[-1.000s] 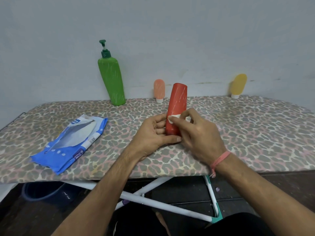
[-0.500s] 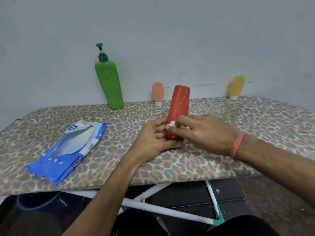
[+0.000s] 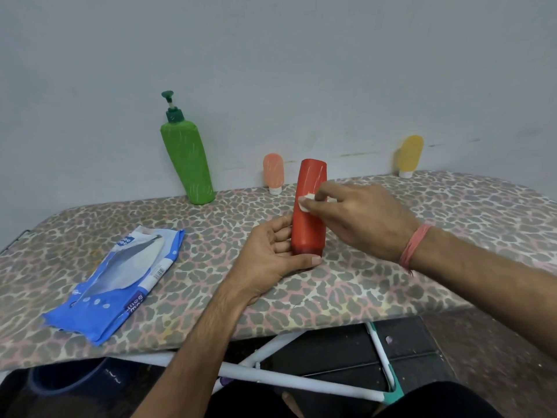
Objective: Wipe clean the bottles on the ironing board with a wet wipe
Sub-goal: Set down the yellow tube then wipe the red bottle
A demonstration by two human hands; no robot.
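Observation:
A red bottle (image 3: 310, 224) stands upright, cap down, on the leopard-print ironing board (image 3: 376, 276). My left hand (image 3: 271, 254) grips its lower part, thumb across the base. My right hand (image 3: 358, 218) pinches a small folded white wet wipe (image 3: 305, 203) and presses it against the bottle's upper front. A tall green pump bottle (image 3: 188, 158) leans against the wall at the back left. A small peach tube (image 3: 273, 173) stands just behind the red bottle, and a small yellow tube (image 3: 410, 155) stands at the back right.
A blue and white wet wipe pack (image 3: 120, 282) lies flat on the board's left side. The grey wall runs right behind the board. Below the near edge are the white board legs (image 3: 301, 384) and a dark bucket (image 3: 69, 378) on the floor.
My right hand has slid the wipe up the red bottle from near its lower part to its upper front. My left hand keeps the same hold on the base.

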